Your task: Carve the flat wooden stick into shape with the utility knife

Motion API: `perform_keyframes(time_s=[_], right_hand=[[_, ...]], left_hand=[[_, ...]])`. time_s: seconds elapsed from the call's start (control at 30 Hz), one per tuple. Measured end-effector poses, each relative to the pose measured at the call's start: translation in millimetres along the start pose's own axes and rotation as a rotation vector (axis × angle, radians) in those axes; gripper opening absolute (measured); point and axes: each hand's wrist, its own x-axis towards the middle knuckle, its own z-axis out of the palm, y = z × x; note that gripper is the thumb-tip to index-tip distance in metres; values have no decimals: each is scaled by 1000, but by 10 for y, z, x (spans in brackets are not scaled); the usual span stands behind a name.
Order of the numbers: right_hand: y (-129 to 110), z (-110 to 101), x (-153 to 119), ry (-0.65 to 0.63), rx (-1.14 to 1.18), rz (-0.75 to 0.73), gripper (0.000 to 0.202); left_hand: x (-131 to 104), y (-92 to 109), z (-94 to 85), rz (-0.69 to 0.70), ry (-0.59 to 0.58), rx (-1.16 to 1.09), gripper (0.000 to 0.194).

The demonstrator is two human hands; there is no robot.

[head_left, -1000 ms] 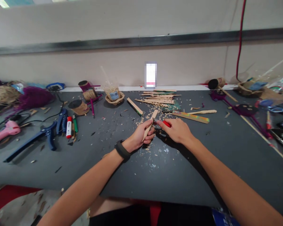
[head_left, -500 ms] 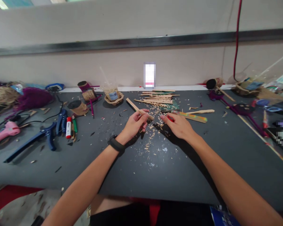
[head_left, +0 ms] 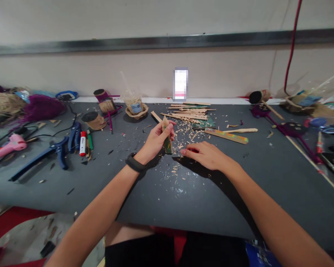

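Observation:
My left hand (head_left: 156,140), with a black band on its wrist, pinches a short flat wooden piece (head_left: 167,148) that stands nearly upright and has a green patch. Another pale stick (head_left: 156,117) shows just beyond those fingers. My right hand (head_left: 204,154) is curled low over the table, its fingers closed round a small red object (head_left: 194,150) that is mostly hidden. Wood shavings (head_left: 183,133) lie scattered between and beyond the hands. Behind them is a pile of thin carved sticks (head_left: 190,115).
A flat painted strip (head_left: 226,136) lies right of the pile. On the left are blue cutters (head_left: 61,152), a red marker (head_left: 82,144), a pink glue gun (head_left: 9,147) and a plastic cup (head_left: 134,104). Purple crafted pieces (head_left: 292,129) lie right. A blurred bright screen (head_left: 180,84) leans on the wall.
My left hand has turned the wooden piece more upright, its green side now showing. My right hand has moved down and left in the view, nearer the left hand. The camera view has shifted slightly.

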Motion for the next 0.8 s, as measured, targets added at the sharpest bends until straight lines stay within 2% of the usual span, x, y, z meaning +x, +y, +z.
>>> perform_keyframes(time_s=[0.2, 0.37, 0.57, 0.8], right_hand=[[-130, 4, -16, -93, 34, -28, 62], [-117, 7, 5, -91, 129, -26, 53], [-45, 24, 27, -109, 232, -41, 57], [-38, -6, 66, -142, 220, 67, 64]], left_hand=[[-52, 43, 126, -125, -116, -115, 59], [-106, 102, 180, -135, -257, -100, 57], [-130, 81, 175, -107, -266, -74, 57], [-133, 74, 193, -100, -270, -69, 55]])
